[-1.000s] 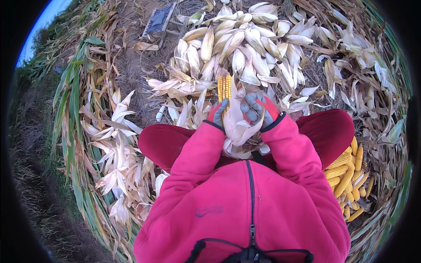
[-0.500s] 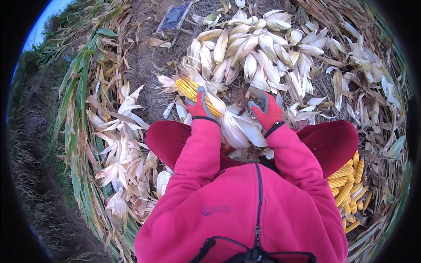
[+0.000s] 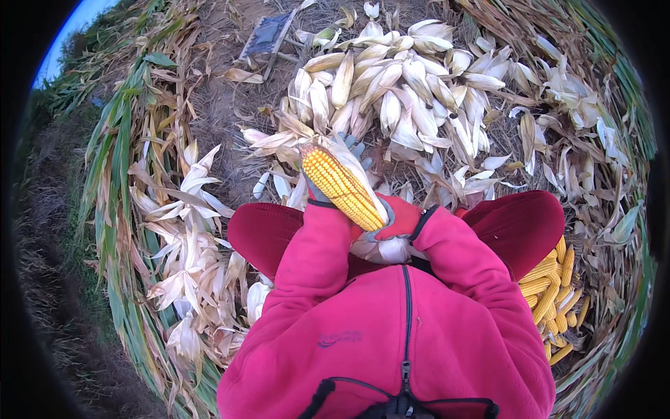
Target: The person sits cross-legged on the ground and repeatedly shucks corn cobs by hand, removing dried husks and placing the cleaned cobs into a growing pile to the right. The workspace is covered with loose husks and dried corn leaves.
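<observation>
An ear of corn [image 3: 340, 183] with bare yellow kernels lies slantwise in front of me, its tip toward the far left. Pale husk [image 3: 357, 166] still hangs along its far side and under its lower end. My left hand [image 3: 316, 191], in a red and grey glove, is closed round the ear from beneath; most of its fingers are hidden behind the cob. At the lower end, my right hand [image 3: 399, 215], gloved the same way, is closed on the base of the ear and its husk. Its fingertips are partly hidden.
Beyond my hands lies a heap of unhusked ears [image 3: 398, 87]. Husked yellow cobs [image 3: 551, 297] are piled by my right knee. Loose husks [image 3: 192, 269] spread at my left. A small stool [image 3: 266, 35] stands at the far left, and cornstalks [image 3: 115, 209] line both sides.
The ear has come nearer to me and turned its kernels upward. My right hand, open and apart before, has closed on its lower end. My left hand has slid underneath.
</observation>
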{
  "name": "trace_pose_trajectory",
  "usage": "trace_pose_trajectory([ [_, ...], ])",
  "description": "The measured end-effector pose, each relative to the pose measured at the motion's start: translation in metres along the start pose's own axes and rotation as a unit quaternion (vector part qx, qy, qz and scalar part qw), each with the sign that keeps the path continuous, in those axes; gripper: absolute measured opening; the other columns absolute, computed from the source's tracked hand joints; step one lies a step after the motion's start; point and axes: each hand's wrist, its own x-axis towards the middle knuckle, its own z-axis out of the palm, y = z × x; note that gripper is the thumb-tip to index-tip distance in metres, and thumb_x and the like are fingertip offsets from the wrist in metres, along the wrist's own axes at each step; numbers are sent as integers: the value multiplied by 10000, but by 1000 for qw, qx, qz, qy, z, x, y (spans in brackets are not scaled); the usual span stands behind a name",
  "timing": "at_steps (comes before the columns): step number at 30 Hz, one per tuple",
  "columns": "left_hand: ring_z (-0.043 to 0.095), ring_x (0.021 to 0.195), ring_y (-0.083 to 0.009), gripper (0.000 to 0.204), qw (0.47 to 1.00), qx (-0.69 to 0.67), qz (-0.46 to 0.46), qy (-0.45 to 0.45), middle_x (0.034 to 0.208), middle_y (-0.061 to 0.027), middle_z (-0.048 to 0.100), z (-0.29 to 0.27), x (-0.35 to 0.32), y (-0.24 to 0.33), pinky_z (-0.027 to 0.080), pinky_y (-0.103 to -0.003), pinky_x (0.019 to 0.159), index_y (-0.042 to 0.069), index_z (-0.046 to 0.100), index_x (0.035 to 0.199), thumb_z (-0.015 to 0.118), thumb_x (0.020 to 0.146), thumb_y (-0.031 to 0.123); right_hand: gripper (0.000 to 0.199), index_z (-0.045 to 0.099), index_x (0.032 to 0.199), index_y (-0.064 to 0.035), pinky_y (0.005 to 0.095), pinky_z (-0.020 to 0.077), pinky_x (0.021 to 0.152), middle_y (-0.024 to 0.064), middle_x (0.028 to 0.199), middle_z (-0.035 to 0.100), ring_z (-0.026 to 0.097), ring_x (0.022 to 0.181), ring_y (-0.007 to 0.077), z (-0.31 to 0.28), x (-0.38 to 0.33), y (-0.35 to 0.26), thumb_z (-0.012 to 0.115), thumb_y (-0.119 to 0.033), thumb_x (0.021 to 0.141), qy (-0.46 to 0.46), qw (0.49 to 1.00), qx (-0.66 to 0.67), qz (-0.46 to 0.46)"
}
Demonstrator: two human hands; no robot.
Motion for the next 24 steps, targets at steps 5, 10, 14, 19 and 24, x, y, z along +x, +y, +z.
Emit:
trace_pose_trajectory([
  [5,533,1018,-314,619,986,84,-64,-133,1062,-121,579,-11,-14,7,409,-477,909,69,435,1245,409,839,536,742,370,1309,-57,349,396,953,89,1196,536,529,1085,205,10,-1,-1,740,-102,667,-115,950,274,96],
  [10,561,960,-290,620,935,250,122,219,1044,-124,582,-9,-27,-5,447,-425,858,73,459,1198,372,848,577,747,331,1321,-24,334,335,994,112,1242,481,449,1169,201,14,5,7,721,-187,706,7,954,292,69],
  [14,584,914,-271,630,856,356,151,344,1030,-125,584,2,-28,-1,478,-383,818,76,479,1160,342,855,610,910,197,1380,-10,347,249,1054,142,1373,323,326,1273,217,15,13,-8,747,-250,696,181,983,-38,3],
  [19,569,927,-294,609,878,266,112,381,1055,-141,567,8,-20,-20,479,-422,817,113,486,1095,423,810,648,947,216,1374,-19,359,329,1009,178,1334,382,392,1236,274,43,14,-44,777,-256,649,341,927,-146,-54],
  [24,276,432,-118,461,825,377,172,385,508,17,315,45,-16,-63,271,-280,432,167,349,603,501,855,521,456,464,1157,-19,299,470,800,80,1001,592,586,888,162,2,13,-6,653,-239,807,422,871,250,-10],
])
